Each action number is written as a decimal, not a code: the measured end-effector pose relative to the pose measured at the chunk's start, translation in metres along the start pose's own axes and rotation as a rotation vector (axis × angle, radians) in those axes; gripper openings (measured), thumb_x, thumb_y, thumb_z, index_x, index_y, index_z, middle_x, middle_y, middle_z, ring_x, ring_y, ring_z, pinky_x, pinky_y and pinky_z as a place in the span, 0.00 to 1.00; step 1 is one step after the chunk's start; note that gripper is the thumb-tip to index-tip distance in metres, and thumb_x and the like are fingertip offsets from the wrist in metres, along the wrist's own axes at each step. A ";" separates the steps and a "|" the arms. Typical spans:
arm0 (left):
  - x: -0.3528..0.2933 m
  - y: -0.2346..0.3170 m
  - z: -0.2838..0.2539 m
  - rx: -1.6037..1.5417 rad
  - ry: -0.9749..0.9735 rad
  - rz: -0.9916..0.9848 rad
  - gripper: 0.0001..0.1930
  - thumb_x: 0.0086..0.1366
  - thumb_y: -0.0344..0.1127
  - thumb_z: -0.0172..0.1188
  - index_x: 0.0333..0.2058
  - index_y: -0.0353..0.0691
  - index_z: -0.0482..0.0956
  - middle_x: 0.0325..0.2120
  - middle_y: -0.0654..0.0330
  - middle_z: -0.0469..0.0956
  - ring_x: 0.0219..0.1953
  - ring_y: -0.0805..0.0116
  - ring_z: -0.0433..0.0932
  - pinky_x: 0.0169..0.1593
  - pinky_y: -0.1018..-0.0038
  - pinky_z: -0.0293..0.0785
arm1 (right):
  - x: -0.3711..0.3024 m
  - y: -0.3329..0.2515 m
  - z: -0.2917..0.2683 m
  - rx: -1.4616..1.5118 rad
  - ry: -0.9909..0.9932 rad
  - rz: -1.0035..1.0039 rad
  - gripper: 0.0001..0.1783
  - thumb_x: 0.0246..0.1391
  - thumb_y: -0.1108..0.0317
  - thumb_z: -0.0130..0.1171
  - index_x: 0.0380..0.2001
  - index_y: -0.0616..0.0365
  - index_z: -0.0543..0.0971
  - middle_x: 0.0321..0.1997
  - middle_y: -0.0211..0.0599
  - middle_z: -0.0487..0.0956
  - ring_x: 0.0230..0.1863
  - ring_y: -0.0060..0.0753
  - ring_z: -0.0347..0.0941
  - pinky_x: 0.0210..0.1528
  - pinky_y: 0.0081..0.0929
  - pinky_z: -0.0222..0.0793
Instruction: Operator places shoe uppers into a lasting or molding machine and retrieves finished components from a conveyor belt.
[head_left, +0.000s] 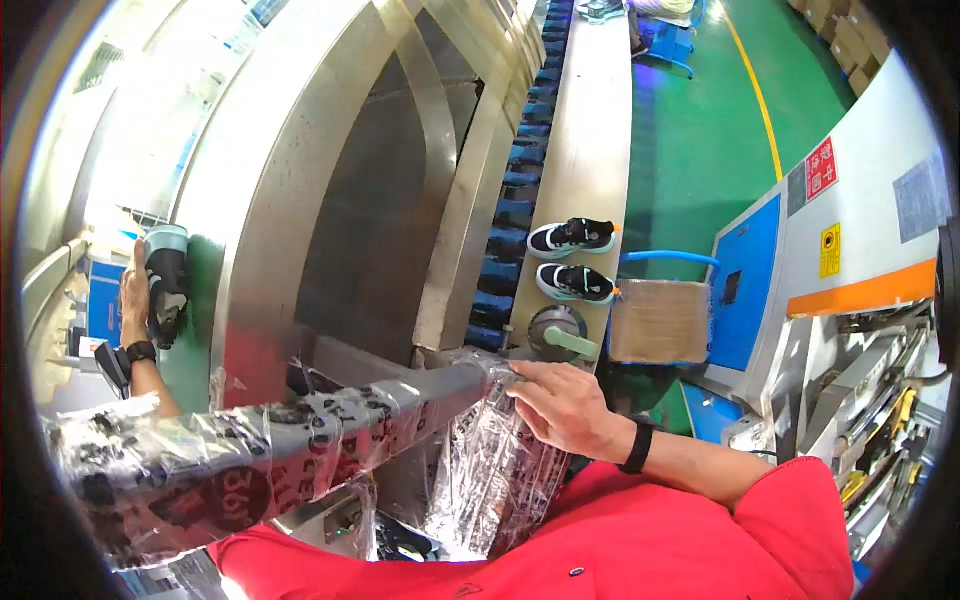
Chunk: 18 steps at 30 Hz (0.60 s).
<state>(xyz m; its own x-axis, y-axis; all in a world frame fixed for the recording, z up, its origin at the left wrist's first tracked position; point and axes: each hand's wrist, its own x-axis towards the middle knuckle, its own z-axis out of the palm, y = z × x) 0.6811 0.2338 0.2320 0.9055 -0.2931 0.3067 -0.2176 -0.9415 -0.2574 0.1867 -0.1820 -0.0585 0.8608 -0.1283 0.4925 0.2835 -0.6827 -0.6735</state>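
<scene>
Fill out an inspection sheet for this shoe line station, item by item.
Surface: long steel conveyor ledge beside a blue belt.
Job's things: black shoe in the left hand; two black shoes on the ledge.
Clutter: crinkled clear plastic film around a grey bar; cardboard box.
Grippers: left hand grips the shoe; right hand rests open on the film.
Cables: nothing seen.
Surroundings: green floor, blue-and-white machine.
</scene>
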 end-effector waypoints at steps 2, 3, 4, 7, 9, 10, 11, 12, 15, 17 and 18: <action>-0.006 0.000 0.002 -0.021 -0.014 -0.001 0.23 0.67 0.52 0.57 0.30 0.32 0.77 0.22 0.56 0.76 0.24 0.63 0.72 0.30 0.64 0.67 | 0.002 0.002 0.000 0.001 0.018 -0.002 0.14 0.43 0.71 0.65 0.36 0.58 0.77 0.47 0.44 0.79 0.44 0.44 0.78 0.46 0.35 0.74; -0.011 0.002 0.006 -0.037 -0.022 -0.001 0.23 0.67 0.52 0.57 0.30 0.32 0.77 0.22 0.56 0.76 0.24 0.64 0.72 0.29 0.64 0.67 | 0.002 0.004 0.002 -0.009 0.033 -0.010 0.14 0.43 0.71 0.65 0.36 0.58 0.77 0.47 0.45 0.79 0.44 0.44 0.78 0.45 0.35 0.74; -0.019 0.005 0.010 -0.054 -0.036 -0.002 0.23 0.67 0.52 0.57 0.30 0.32 0.77 0.21 0.57 0.75 0.24 0.64 0.71 0.29 0.64 0.67 | 0.000 0.004 0.004 -0.005 0.041 -0.016 0.14 0.43 0.71 0.65 0.36 0.58 0.77 0.47 0.45 0.79 0.44 0.44 0.78 0.45 0.35 0.74; -0.058 -0.007 -0.002 -0.086 -0.061 -0.029 0.24 0.67 0.52 0.58 0.29 0.32 0.77 0.20 0.58 0.75 0.23 0.66 0.71 0.28 0.65 0.66 | -0.004 0.004 0.003 0.003 0.035 -0.012 0.13 0.44 0.71 0.65 0.36 0.58 0.76 0.46 0.45 0.79 0.43 0.44 0.78 0.42 0.36 0.74; -0.089 -0.018 -0.018 -0.093 -0.071 -0.048 0.24 0.67 0.52 0.58 0.28 0.32 0.77 0.20 0.59 0.74 0.22 0.67 0.70 0.27 0.65 0.65 | -0.008 0.006 0.007 0.009 0.070 -0.030 0.13 0.44 0.71 0.65 0.36 0.58 0.77 0.44 0.45 0.80 0.41 0.44 0.79 0.42 0.36 0.74; -0.103 -0.020 -0.022 -0.118 -0.078 -0.053 0.24 0.67 0.53 0.58 0.28 0.32 0.77 0.19 0.59 0.74 0.22 0.67 0.70 0.27 0.65 0.65 | -0.008 0.007 0.009 0.009 0.080 -0.035 0.13 0.45 0.71 0.65 0.36 0.58 0.77 0.44 0.45 0.80 0.40 0.44 0.79 0.41 0.36 0.74; -0.118 -0.029 -0.038 -0.114 -0.088 -0.069 0.24 0.66 0.53 0.58 0.28 0.32 0.77 0.19 0.60 0.74 0.22 0.68 0.69 0.27 0.65 0.65 | -0.009 0.008 0.011 0.029 0.106 -0.057 0.12 0.45 0.71 0.65 0.34 0.58 0.77 0.44 0.45 0.80 0.39 0.44 0.79 0.40 0.37 0.74; -0.134 -0.031 -0.046 -0.133 -0.101 -0.079 0.24 0.66 0.53 0.58 0.27 0.33 0.76 0.19 0.60 0.73 0.22 0.68 0.69 0.27 0.65 0.64 | -0.009 0.006 0.010 0.041 0.110 -0.057 0.11 0.44 0.71 0.65 0.33 0.58 0.77 0.41 0.44 0.80 0.37 0.44 0.79 0.38 0.37 0.74; -0.182 -0.033 -0.069 -0.251 -0.151 -0.115 0.24 0.66 0.53 0.58 0.26 0.33 0.76 0.18 0.61 0.73 0.21 0.70 0.68 0.26 0.66 0.64 | -0.007 0.005 0.009 0.051 0.117 -0.077 0.11 0.41 0.72 0.65 0.31 0.57 0.76 0.38 0.43 0.80 0.34 0.45 0.77 0.36 0.37 0.74; -0.212 0.020 -0.089 -0.526 -0.202 -0.250 0.25 0.65 0.54 0.61 0.21 0.35 0.75 0.17 0.70 0.67 0.23 0.78 0.62 0.26 0.72 0.60 | -0.006 0.009 0.007 0.034 0.149 -0.064 0.10 0.41 0.73 0.65 0.30 0.57 0.77 0.38 0.43 0.80 0.33 0.46 0.78 0.37 0.37 0.74; -0.240 -0.013 -0.099 -0.485 -0.243 -0.326 0.22 0.64 0.53 0.62 0.27 0.36 0.79 0.21 0.71 0.71 0.24 0.78 0.65 0.28 0.74 0.63 | -0.007 0.005 0.008 0.071 0.158 -0.088 0.10 0.41 0.73 0.65 0.30 0.57 0.77 0.38 0.44 0.80 0.33 0.46 0.78 0.37 0.37 0.74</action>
<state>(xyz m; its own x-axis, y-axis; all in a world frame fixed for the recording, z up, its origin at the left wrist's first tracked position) 0.4300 0.3000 0.2527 0.9976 0.0135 0.0676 -0.0057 -0.9610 0.2763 0.1857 -0.1789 -0.0693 0.7560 -0.1850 0.6279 0.3889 -0.6446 -0.6582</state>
